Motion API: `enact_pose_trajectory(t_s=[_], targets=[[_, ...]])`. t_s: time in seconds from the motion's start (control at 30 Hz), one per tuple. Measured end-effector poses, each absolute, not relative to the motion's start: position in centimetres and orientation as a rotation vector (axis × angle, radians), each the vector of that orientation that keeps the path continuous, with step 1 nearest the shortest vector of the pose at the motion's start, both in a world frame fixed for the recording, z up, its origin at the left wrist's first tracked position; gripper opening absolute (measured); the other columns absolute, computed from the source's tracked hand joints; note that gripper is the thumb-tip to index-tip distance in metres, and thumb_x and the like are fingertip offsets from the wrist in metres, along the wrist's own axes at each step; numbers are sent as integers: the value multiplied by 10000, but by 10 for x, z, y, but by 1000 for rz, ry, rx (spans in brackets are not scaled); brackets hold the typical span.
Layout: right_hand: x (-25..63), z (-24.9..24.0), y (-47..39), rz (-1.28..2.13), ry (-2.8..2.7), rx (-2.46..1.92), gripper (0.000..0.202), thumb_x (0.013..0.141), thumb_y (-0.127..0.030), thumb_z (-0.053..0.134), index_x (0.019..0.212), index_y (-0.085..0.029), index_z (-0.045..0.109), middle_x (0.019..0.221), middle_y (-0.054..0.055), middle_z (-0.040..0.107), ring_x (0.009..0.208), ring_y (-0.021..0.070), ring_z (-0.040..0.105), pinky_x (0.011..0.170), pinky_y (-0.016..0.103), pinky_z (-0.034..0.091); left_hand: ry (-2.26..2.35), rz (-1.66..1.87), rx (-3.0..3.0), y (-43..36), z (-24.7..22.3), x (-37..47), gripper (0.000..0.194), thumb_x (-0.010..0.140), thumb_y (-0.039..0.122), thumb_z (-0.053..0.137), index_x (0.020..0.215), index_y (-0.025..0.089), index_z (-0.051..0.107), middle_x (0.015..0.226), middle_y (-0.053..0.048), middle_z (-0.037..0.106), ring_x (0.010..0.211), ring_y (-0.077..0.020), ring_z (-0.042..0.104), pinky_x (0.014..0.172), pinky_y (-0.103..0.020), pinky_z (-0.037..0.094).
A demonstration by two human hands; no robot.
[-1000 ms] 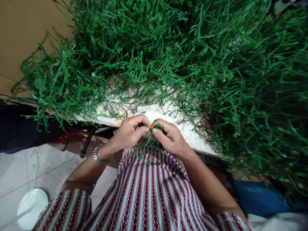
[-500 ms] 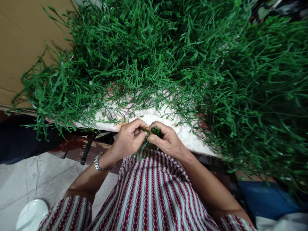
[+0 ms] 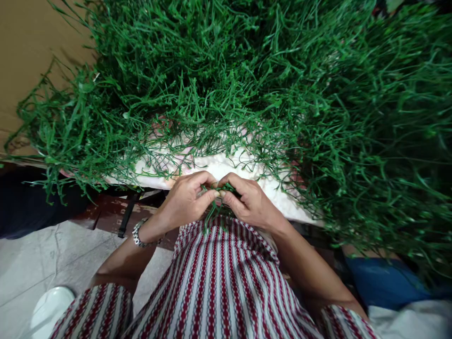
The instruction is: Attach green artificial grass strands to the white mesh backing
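Close to the body, above the striped red and white shirt, the left hand and the right hand meet with their fingertips touching, and both are closed in a pinch on one small green sprig. The sprig sits between the two thumbs and forefingers, and its thin strands hang down from the hands toward the shirt. On the left wrist there is a metal bracelet. Just beyond the knuckles lies a white cloth on the edge of the work surface, and thin green stems spread over it. Farther from the hands, and also far to the right of the right hand, rises a very large heap of green stems, thick and tangled. To the far left of the left hand stands a brown cardboard sheet, and low to the left, on the grey floor, sits a white bowl. I think the sprig can slip or break, because the strands are thin and the grip is only at the fingertips. Also the hanging strands may catch on the loose stems on the cloth, since these lie so near to the hands.
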State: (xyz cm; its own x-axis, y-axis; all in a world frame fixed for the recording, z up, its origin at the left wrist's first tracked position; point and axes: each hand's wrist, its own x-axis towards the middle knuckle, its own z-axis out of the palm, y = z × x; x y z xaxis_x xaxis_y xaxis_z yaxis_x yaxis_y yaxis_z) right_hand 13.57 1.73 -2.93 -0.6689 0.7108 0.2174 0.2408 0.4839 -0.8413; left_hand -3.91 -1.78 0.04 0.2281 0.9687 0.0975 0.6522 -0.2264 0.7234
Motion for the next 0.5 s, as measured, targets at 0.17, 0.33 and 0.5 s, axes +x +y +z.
enact_pose_trajectory(t_s=[0.17, 0.33, 0.5], targets=[[135, -38, 14, 919, -2215, -698, 84, 886, -205, 424, 894, -158, 492, 750, 26, 551, 674, 118, 493, 629, 228, 386, 1350, 722, 2095, -18, -6, -44, 143, 821, 149, 489, 690, 152, 547, 645, 5, 521, 634, -108, 486, 610, -233, 363], [140, -39, 17, 885, -2429, -550, 269, 886, -427, 456, 838, -163, 474, 719, 20, 513, 650, 124, 472, 605, 236, 375, 1194, 639, 2150, -16, -2, -48, 216, 794, 110, 484, 584, 153, 472, 564, 26, 442, 554, -89, 420, 551, -230, 309], [141, -35, 20, 1086, -2404, -284, 268, 920, -314, 399, 697, -171, 444, 634, -9, 433, 606, 103, 424, 593, 227, 347, 869, 525, 2034, -12, 5, -47, 285, 798, 95, 475, 529, 152, 401, 524, 34, 386, 518, -75, 394, 525, -219, 301]])
